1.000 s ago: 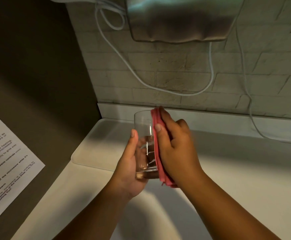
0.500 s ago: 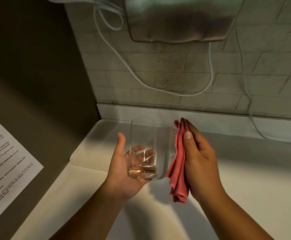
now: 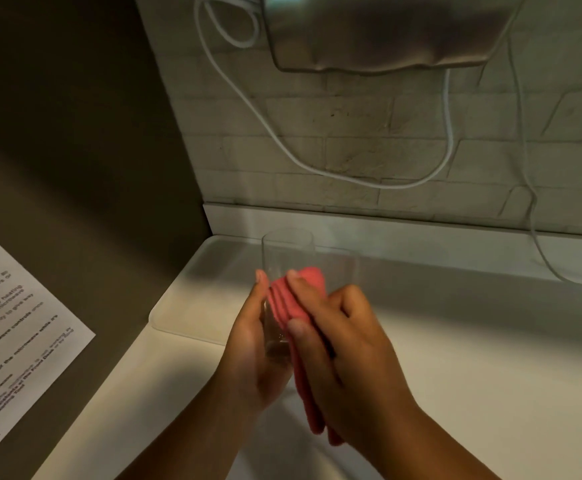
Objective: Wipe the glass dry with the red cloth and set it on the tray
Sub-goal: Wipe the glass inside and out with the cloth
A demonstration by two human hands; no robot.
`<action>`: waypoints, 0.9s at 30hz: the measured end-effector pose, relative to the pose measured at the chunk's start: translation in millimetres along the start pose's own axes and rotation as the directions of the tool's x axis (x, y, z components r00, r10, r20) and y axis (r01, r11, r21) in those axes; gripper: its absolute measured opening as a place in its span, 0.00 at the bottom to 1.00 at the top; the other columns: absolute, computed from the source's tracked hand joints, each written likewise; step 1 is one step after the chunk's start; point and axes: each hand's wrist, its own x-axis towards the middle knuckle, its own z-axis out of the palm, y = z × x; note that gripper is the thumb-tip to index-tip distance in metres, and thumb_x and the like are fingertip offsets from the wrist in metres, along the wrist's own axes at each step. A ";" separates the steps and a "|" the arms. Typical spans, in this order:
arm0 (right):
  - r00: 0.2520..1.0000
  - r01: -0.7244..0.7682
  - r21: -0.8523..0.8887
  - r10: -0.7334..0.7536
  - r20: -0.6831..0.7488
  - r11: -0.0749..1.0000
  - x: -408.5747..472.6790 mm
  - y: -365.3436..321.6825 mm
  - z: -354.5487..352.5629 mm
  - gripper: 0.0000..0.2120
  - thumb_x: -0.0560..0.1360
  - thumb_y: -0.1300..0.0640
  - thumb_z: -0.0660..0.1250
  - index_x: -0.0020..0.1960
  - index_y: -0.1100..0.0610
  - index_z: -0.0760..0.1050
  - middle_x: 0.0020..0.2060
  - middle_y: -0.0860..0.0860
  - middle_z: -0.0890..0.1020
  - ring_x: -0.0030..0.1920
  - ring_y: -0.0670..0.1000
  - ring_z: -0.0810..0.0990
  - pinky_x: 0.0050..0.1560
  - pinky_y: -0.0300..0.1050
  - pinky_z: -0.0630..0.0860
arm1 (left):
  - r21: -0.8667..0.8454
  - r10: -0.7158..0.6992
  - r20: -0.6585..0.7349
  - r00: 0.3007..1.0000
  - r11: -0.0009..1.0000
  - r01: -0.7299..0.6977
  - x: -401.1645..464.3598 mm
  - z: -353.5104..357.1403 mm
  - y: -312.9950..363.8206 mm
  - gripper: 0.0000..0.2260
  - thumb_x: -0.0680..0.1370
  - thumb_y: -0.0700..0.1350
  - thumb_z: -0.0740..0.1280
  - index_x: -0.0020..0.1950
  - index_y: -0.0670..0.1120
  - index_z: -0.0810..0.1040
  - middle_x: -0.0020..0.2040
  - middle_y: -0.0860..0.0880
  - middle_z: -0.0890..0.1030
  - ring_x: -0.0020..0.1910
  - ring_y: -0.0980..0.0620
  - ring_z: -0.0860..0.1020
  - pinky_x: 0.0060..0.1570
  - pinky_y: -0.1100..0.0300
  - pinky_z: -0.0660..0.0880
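Observation:
A clear drinking glass (image 3: 287,252) stands upright in my left hand (image 3: 248,351), which cups its base and lower side above the white counter. My right hand (image 3: 348,358) presses the folded red cloth (image 3: 291,303) flat against the near side of the glass. The cloth's lower end hangs below my right palm. The lower half of the glass is hidden behind the cloth and fingers. The white tray (image 3: 192,306) lies on the counter just behind and left of my hands, in the corner.
A brick-pattern wall rises behind the counter, with a metal appliance (image 3: 383,32) mounted high and white cables (image 3: 282,140) looping down from it. A dark panel with a printed paper notice (image 3: 9,327) flanks the left side. The white counter (image 3: 473,358) stretches right.
Half a second ago the cloth was held apart, right of the glass; now my right hand has pressed it back onto the glass. The view has shifted slightly.

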 end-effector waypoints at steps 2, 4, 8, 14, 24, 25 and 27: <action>0.997 0.065 -0.166 -0.058 0.049 0.984 2.4 -3.1 5.3 0.23 0.83 0.37 0.48 0.78 0.32 0.54 0.46 0.41 0.66 0.36 0.40 0.70 0.32 0.31 0.71 | 0.066 0.019 -0.021 1.000 0.998 -0.018 0.0 -1.5 -4.2 0.25 0.77 0.66 0.67 0.51 0.45 0.87 0.42 0.46 0.88 0.40 0.50 0.89 0.40 0.56 0.86; 0.999 0.054 -0.278 -0.050 0.020 0.959 10.9 -0.8 6.0 0.23 0.83 0.38 0.48 0.77 0.39 0.60 0.45 0.42 0.64 0.33 0.40 0.67 0.30 0.29 0.65 | 0.104 0.016 -0.011 1.000 0.994 -0.014 0.2 0.3 -8.4 0.29 0.76 0.67 0.67 0.59 0.44 0.88 0.50 0.43 0.89 0.49 0.47 0.90 0.47 0.55 0.87; 0.992 -0.119 -0.168 0.108 -0.071 0.979 34.4 10.5 4.1 0.24 0.81 0.36 0.49 0.75 0.39 0.63 0.52 0.39 0.69 0.40 0.42 0.76 0.34 0.31 0.75 | 0.247 0.070 -0.013 0.997 0.967 -0.065 1.5 4.2 -14.2 0.33 0.76 0.71 0.63 0.65 0.48 0.87 0.55 0.40 0.90 0.54 0.42 0.89 0.48 0.49 0.86; 0.961 -0.191 0.043 0.196 -0.198 0.981 52.4 29.1 7.2 0.21 0.82 0.43 0.59 0.75 0.39 0.66 0.51 0.47 0.74 0.44 0.43 0.77 0.40 0.29 0.73 | 0.350 0.115 0.029 0.993 0.929 -0.118 4.8 6.7 -15.8 0.41 0.62 0.75 0.77 0.64 0.48 0.85 0.57 0.39 0.89 0.53 0.40 0.89 0.44 0.46 0.85; 0.930 -0.287 0.350 0.346 -0.119 0.892 31.6 32.4 9.8 0.16 0.79 0.37 0.57 0.66 0.25 0.68 0.49 0.39 0.74 0.47 0.37 0.80 0.43 0.33 0.79 | 0.271 0.071 0.032 0.997 0.959 -0.077 8.1 16.5 -2.7 0.33 0.72 0.69 0.70 0.64 0.46 0.86 0.58 0.39 0.88 0.55 0.40 0.88 0.51 0.47 0.85; 0.946 -0.269 0.260 0.306 -0.111 0.927 26.4 29.8 13.1 0.21 0.78 0.35 0.55 0.70 0.28 0.64 0.49 0.36 0.72 0.48 0.36 0.77 0.44 0.31 0.79 | 0.268 0.072 0.029 0.997 0.960 -0.077 8.0 17.9 -0.6 0.34 0.73 0.69 0.69 0.66 0.45 0.85 0.61 0.38 0.88 0.60 0.40 0.87 0.55 0.47 0.84; 0.973 -0.195 0.101 0.205 -0.109 0.976 20.6 26.2 14.7 0.24 0.78 0.34 0.53 0.74 0.32 0.59 0.48 0.35 0.68 0.49 0.36 0.75 0.42 0.28 0.76 | 0.283 0.060 0.029 0.998 0.957 -0.066 5.8 20.5 2.9 0.35 0.74 0.70 0.68 0.70 0.46 0.84 0.66 0.38 0.86 0.67 0.39 0.84 0.61 0.46 0.82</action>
